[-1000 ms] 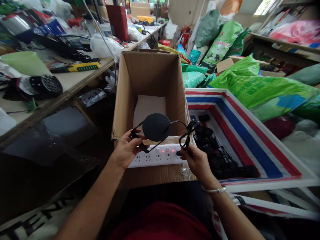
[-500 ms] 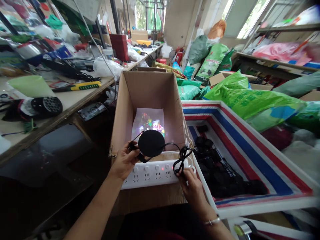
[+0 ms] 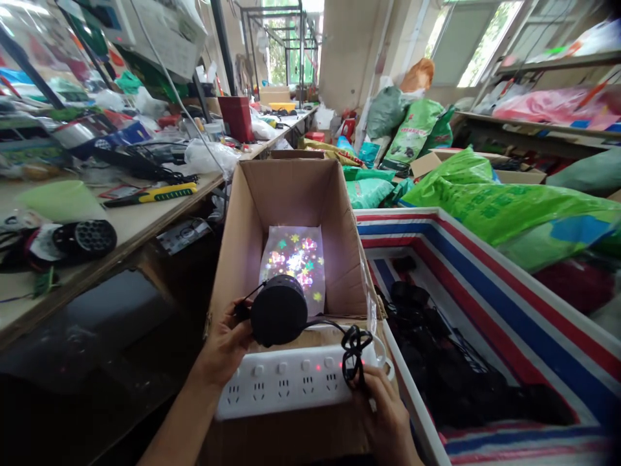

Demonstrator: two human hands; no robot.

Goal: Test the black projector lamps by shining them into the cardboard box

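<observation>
The round lamp (image 3: 279, 312) has tilted since half a second earlier, showing its side wall as well as its flat face, and the coloured light covers more of the paper. The person's left hand (image 3: 222, 346) pinches the lamp at its left side, holding it over the near edge of the box. The right hand (image 3: 385, 411) has its fingers closed on the lower end of the bundled black cord (image 3: 355, 349); whether a plug there sits in a socket cannot be told. Beneath both hands lies a white power strip (image 3: 272, 388) with red lights. Beyond it, the cardboard box (image 3: 295, 184) holds the paper (image 3: 316, 275), lit with stars and bright shapes. To the right, a striped tray (image 3: 490, 291) holds black items (image 3: 451, 362); to the left, a yellow-and-black knife (image 3: 169, 193) lies on a bench (image 3: 130, 217).
</observation>
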